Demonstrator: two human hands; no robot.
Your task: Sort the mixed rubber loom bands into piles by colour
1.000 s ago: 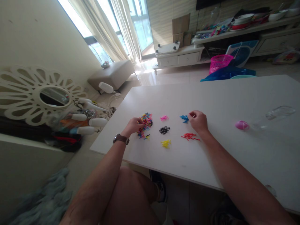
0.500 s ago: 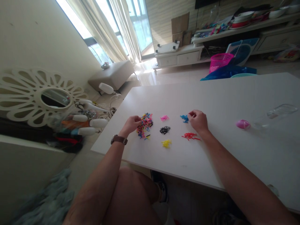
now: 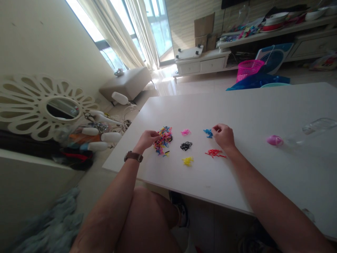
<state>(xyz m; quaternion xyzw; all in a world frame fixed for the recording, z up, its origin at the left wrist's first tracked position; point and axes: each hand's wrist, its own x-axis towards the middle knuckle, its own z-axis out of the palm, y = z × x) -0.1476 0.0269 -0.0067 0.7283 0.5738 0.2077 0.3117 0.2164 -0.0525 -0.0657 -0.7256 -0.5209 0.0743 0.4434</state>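
Note:
On the white table (image 3: 168,105) lies a mixed heap of small multicoloured rubber bands (image 3: 164,138). My left hand (image 3: 146,140), with a brown-strapped watch on its wrist, reaches to the heap's left edge, thumb and fingers pinched together. Beside the blue bands (image 3: 207,133) is my right hand (image 3: 224,136), its fingertips closed against the pile's right edge. What either pinch holds is too small to make out. Between the hands are separate piles of pink bands (image 3: 185,132), black bands (image 3: 186,146) and yellow bands (image 3: 187,161). Red bands (image 3: 215,153) lie below my right hand.
Toward the table's right side are a pink rounded object (image 3: 275,140) and a clear bottle-like object (image 3: 318,125). Beyond the far edge stands a pink basket (image 3: 249,69) near blue plastic. A flower-framed mirror (image 3: 62,108) and white lamp parts are left of the table.
The whole view has shifted slightly. Both hands remain at their piles, fingers pinched, with hardly any visible movement.

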